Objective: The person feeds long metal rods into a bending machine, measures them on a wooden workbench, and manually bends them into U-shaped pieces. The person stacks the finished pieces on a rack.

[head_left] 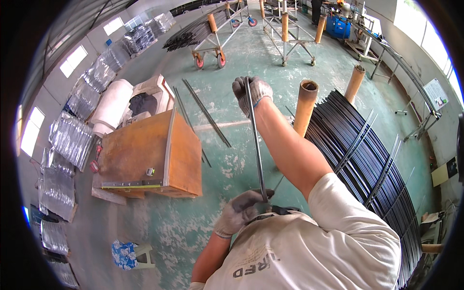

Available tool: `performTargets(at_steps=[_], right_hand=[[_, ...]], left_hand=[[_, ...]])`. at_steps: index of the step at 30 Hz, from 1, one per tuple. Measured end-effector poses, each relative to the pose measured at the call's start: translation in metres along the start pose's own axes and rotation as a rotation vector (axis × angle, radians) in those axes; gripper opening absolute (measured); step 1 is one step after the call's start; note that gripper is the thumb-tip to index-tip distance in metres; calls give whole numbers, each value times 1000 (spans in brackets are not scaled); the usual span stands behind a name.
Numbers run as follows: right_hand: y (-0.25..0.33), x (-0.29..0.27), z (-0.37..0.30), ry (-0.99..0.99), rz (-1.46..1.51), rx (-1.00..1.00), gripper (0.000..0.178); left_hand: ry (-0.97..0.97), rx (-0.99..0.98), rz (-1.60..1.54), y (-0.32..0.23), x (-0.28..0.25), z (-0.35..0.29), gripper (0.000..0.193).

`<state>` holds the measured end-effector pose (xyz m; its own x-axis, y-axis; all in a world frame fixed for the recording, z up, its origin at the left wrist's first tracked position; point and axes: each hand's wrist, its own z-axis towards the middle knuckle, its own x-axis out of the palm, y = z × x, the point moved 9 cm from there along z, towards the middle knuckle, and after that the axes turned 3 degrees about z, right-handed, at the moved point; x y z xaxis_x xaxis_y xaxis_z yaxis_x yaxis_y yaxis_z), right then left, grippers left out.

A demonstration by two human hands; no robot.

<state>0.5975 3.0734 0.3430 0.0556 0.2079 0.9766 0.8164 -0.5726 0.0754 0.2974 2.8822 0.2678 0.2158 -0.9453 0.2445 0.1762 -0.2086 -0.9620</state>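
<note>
A long dark metal rod [256, 145] runs from my belly out in front of me, over the green floor. My right hand [252, 94], in a grey knit work glove, is stretched far forward and closed around the rod's far end. Close to my waist, my left hand [240, 212], gloved the same way, grips its near end; that end is partly hidden by the fingers. To the right of my right arm, a large bundle of similar black rods [357, 145] lies in a rack between upright brown tubes [306, 104].
An orange-brown wooden cabinet [145, 150] with a tape measure [150, 171] on it stands at left. Several loose rods [207, 113] lie on the floor beyond it. Wheeled racks [210, 43] are ahead, wrapped stacks [70, 135] line the left wall, and a small stool [144, 256] sits lower left.
</note>
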Motion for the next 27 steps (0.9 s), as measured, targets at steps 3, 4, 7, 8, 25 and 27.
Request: performTargets(at_steps=[3,4,7,8,25,27], right_hand=[[9,-8,6,-100,-9,-26,35],[8,-9,4,-120,-10,-29,38],[7,-7,3,-105,-76,-68,46],[6,-6,1,-107,-109,-85,48],[13,31,0,-141,-851,-249,64],[7,31,-4,-130,-803,-236,67]], left_hand=[[-47,149,-78,-34,-3,4,28],[-80,181,-85,-45,-5,5,26],[-177,132,-27,-56,-4,15,37],[-218,108,9,-59,-4,17,38],[-256,557,87,-230,52,72,36],[-269,506,100,-226,61,74,36]])
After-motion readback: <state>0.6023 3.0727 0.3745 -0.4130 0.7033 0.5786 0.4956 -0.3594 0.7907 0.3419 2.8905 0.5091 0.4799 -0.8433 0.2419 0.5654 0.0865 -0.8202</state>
